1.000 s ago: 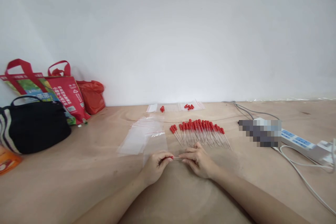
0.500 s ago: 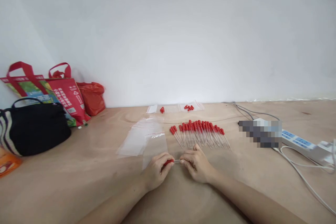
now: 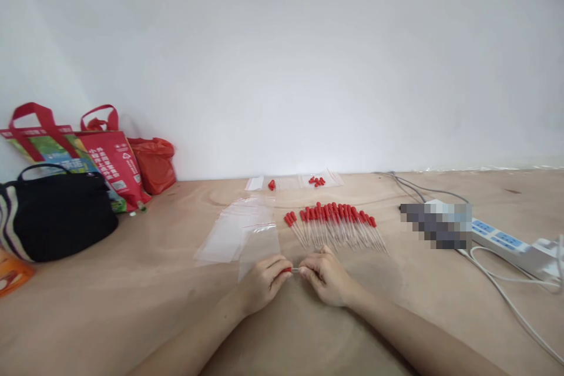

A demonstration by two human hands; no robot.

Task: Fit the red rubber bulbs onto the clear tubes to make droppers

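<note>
My left hand [image 3: 264,283] pinches a red rubber bulb [image 3: 286,270], most of it hidden by the fingers. From the bulb a thin clear tube [image 3: 295,270] runs across to my right hand [image 3: 325,277], whose fingers are closed on it. Just beyond my hands lies a fanned row of several droppers [image 3: 337,220], red bulbs at the far end and clear tips toward me. Clear plastic bags [image 3: 229,232] overlap to the left of the row, one of them [image 3: 259,244] reaching behind my left hand.
Loose red bulbs [image 3: 317,181] lie on small clear bags by the wall. A black bag [image 3: 61,214], a red printed bag [image 3: 114,167] and a red plastic bag [image 3: 154,164] stand at the left. A power strip [image 3: 502,239] with cables lies at the right.
My right hand has moved slightly left, closer to my left hand, so less of the tube and bulb shows between them.
</note>
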